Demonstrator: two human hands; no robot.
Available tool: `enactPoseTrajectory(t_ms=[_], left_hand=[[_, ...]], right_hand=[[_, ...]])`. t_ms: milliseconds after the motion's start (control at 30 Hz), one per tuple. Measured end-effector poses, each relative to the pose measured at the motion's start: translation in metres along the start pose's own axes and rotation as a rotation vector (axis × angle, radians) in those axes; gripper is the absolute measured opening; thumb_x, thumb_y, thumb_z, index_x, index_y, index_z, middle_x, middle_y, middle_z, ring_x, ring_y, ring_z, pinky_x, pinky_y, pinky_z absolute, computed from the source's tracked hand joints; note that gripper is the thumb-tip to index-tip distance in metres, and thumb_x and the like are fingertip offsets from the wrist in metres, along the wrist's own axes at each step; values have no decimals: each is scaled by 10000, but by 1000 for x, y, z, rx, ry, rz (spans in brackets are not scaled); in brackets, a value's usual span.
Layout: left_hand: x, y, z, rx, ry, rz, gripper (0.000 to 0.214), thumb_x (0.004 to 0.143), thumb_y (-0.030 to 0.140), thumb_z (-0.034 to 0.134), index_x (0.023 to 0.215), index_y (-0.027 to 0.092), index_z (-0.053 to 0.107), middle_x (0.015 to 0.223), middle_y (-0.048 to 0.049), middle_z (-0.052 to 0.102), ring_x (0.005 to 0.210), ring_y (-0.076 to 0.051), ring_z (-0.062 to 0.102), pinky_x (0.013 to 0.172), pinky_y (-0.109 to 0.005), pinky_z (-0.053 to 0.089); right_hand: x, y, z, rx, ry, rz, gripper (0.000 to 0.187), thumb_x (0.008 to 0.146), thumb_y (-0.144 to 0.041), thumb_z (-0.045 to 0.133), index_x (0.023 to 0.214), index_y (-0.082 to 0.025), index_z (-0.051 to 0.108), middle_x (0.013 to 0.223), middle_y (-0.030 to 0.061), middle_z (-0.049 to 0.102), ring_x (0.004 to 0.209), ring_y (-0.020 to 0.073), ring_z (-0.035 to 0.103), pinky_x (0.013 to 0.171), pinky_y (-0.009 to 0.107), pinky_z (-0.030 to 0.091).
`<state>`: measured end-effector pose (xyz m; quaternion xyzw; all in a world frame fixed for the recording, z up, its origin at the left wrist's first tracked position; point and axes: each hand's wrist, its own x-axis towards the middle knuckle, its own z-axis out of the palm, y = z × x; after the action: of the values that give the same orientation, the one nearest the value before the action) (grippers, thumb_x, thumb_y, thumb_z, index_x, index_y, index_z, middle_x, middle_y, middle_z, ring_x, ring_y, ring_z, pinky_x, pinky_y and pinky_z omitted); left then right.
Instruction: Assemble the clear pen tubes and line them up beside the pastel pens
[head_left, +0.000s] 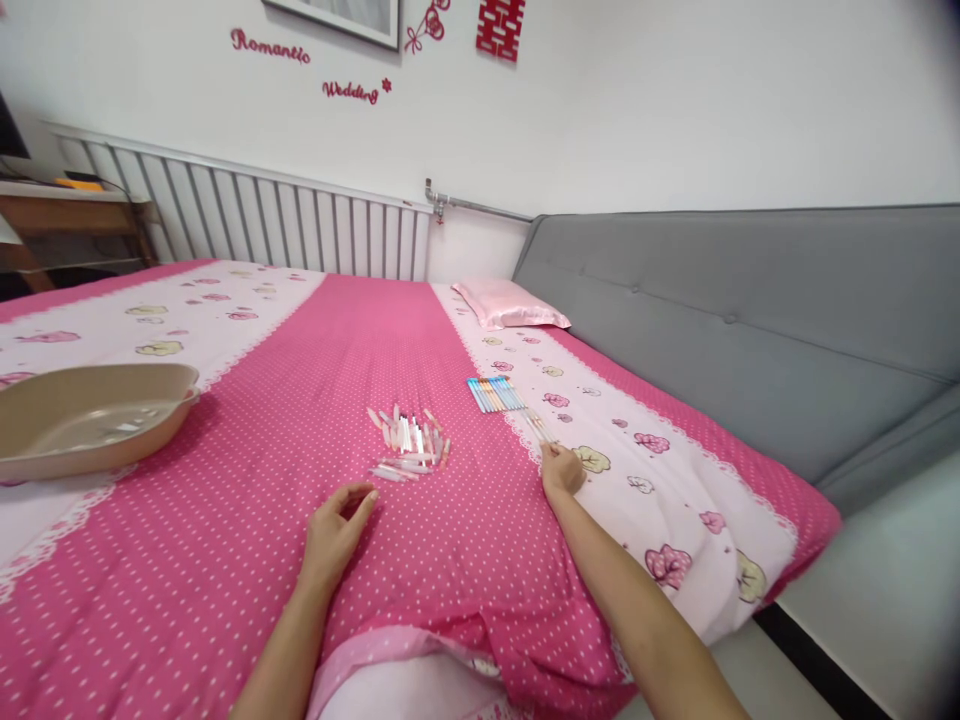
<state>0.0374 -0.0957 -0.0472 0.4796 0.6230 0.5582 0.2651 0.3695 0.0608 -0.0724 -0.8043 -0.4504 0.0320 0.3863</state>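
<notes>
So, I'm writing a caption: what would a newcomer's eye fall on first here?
Probably the bright pink bedspread, spread across the lower view, with the grey headboard along the right. Next, the loose pile of pale sticks near the middle, just beyond the left hand, and the tidy row of sticks up and right of it, beyond the right hand.

The head-worn camera looks forward and down over the nearby bed (375, 335), facing the wall (667, 100) up top.

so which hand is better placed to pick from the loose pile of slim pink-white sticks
Probably the left hand: it looks empty and is nearer the pile; the right hand is at slim pale sticks.
</notes>
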Motion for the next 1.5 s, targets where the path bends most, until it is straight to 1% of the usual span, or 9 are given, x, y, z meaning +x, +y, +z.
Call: enactPoseTrajectory(t_ms=[167, 567, 767, 933, 1067, 1167, 1333, 1500], left_hand=[[0, -1, 0, -1, -10, -1, 429, 643, 511, 656, 893, 162, 660, 890, -88, 702, 836, -241, 649, 840, -409, 504], [1, -5, -1, 36, -14, 16, 424, 662, 515, 638, 896, 162, 657, 888, -90, 702, 832, -242, 651, 829, -406, 507], [0, -3, -1, 45, -14, 7, 419, 667, 510, 637, 905, 165, 659, 901, -88, 701, 841, -241, 649, 832, -406, 508], [-1, -4, -1, 23, -17, 9, 418, 669, 506, 639, 907, 163, 658, 908, -90, 699, 851, -242, 648, 841, -407, 506], [0, -5, -1, 25, -21, 9, 417, 667, 503, 643, 907, 163, 661, 906, -89, 699, 850, -243, 648, 845, -408, 504], [0, -6, -1, 42, -17, 4, 422, 675, 506, 634, 917, 161, 659, 915, -92, 698, 856, -246, 646, 843, -412, 503], [0, -7, -1, 64, -26, 28, 419, 696, 506, 611, 920, 153, 644, 912, -88, 695, 851, -233, 647, 843, -399, 502], [0, -3, 0, 50, -7, 39, 410, 675, 507, 623, 878, 152, 645, 871, -79, 700, 813, -227, 651, 819, -392, 512]], right_hand=[[1, 0, 1, 6, 4, 8, 336, 762, -455, 507, 832, -222, 739, 855, 101, 711, 775, 223, 599, 708, 315, 377], [1, 1, 4, -15, 22, 24, 347, 768, -448, 498, 839, -205, 734, 869, 127, 705, 780, 235, 606, 694, 321, 376], [2, 0, 5, -38, 19, 28, 348, 770, -454, 507, 824, -192, 729, 858, 138, 696, 790, 252, 605, 690, 333, 376], [2, 1, 5, -36, 20, 24, 346, 772, -452, 502, 810, -186, 720, 865, 138, 691, 788, 241, 602, 698, 329, 376], [2, 1, 5, -15, 34, 22, 341, 741, -481, 535, 781, -184, 696, 856, 135, 688, 795, 241, 596, 714, 330, 371], [1, 1, 5, 14, 62, 20, 355, 710, -499, 564, 808, -172, 664, 874, 136, 681, 804, 246, 589, 726, 335, 364], [-3, 2, 5, 54, 115, -13, 321, 698, -468, 581, 828, -175, 601, 868, 116, 661, 798, 250, 568, 723, 340, 342], [-8, 0, 5, 65, 149, -116, 239, 729, -414, 571, 803, -187, 559, 817, 86, 642, 796, 242, 542, 712, 327, 318]])
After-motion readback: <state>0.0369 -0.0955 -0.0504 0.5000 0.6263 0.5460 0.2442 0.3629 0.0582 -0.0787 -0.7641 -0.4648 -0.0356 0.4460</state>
